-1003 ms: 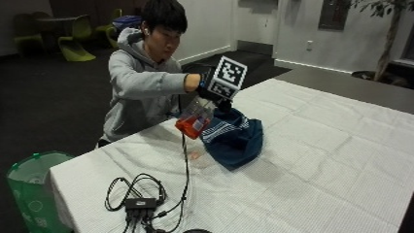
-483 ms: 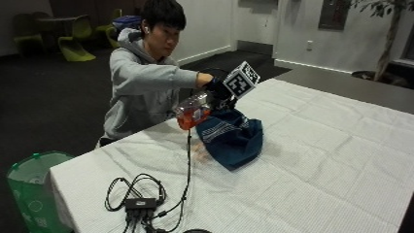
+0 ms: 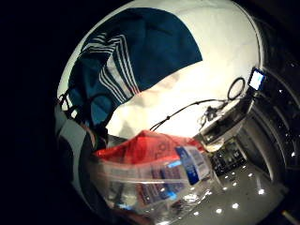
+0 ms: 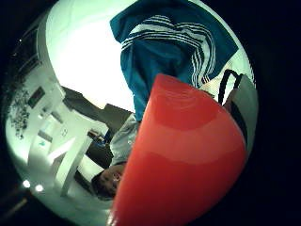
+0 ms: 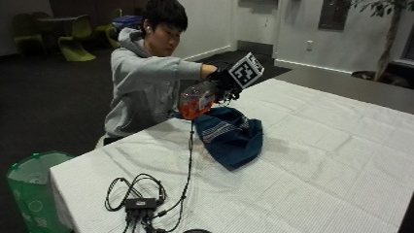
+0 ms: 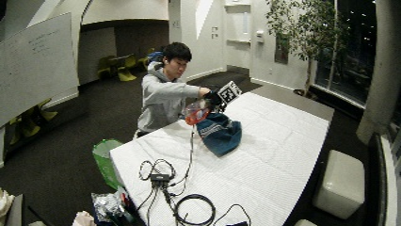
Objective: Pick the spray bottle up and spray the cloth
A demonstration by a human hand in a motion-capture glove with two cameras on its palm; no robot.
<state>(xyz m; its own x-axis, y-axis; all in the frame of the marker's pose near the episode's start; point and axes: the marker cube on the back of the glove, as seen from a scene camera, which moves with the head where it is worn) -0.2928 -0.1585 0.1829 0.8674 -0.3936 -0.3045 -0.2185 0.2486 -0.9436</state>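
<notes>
Fingers of the gloved right hand curled around the tilted spray bottle, above the cloth.

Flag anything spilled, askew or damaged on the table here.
Nothing spilled or damaged shows. The bottle is held tipped on its side in the gloved right hand above the cloth, which lies bunched on the table.

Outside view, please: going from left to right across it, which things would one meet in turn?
Green bin → black cables on the table → spray bottle → gloved right hand holding it. The blue cloth lies below those two, so its place overlaps.
</notes>
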